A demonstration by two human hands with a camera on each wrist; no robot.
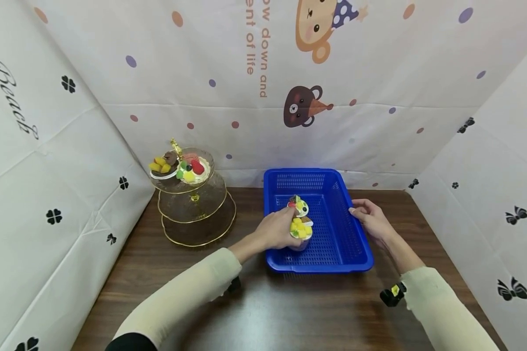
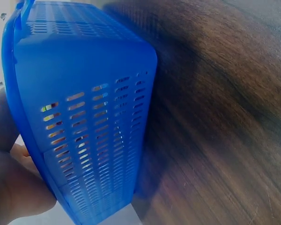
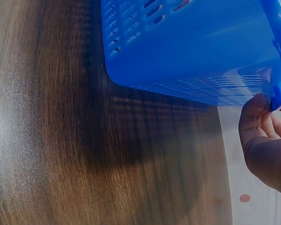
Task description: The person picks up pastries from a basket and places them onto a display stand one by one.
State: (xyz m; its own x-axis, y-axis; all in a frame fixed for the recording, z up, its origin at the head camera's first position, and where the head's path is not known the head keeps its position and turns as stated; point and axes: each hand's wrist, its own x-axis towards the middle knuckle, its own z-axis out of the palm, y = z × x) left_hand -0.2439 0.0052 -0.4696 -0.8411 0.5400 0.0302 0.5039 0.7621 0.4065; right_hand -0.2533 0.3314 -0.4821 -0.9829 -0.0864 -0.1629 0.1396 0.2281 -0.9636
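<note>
A: Entry, near to far. What is in my left grip?

B: My left hand (image 1: 275, 229) reaches over the basket's left rim, fingers curled round a dessert cup (image 1: 300, 233) topped with yellow fruit pieces. The cup stands upright, long axis vertical, topping up, its base low in the near-left part of the blue basket (image 1: 334, 256). Whether the base touches the basket floor I cannot tell; my hand hides it.

A: And the right grip?

B: My right hand (image 1: 371, 220) is on the basket's right rim, fingers closed over the edge. In the right wrist view the fingertips (image 3: 255, 110) pinch the rim from outside. A narrow grip, on the rim only.

A: Basket orientation?

B: It sits on the dark wood counter (image 1: 254, 312), long axis running away from me, near short wall toward my body. The left wrist view shows its slotted side wall (image 2: 91, 136) close up.

A: Contents of the basket?

B: Two items. The cup I hold, and just behind it a second dessert (image 1: 299, 205) with dark and red topping, near the basket's middle. The two look close to touching; I cannot tell for certain.

A: Anything in the way?

B: The left wall of the basket lies between the cup and the stand. To the far left, well apart from the basket, stands a three-tier glass stand (image 1: 194, 204) with gold rims. Its top tier carries two desserts: one with yellow pieces (image 1: 161, 165), one with red and green fruit (image 1: 193, 169). Lower tiers show only glass.

A: Beyond that?

B: A printed backdrop (image 1: 263, 97) with cartoon bears.
</note>
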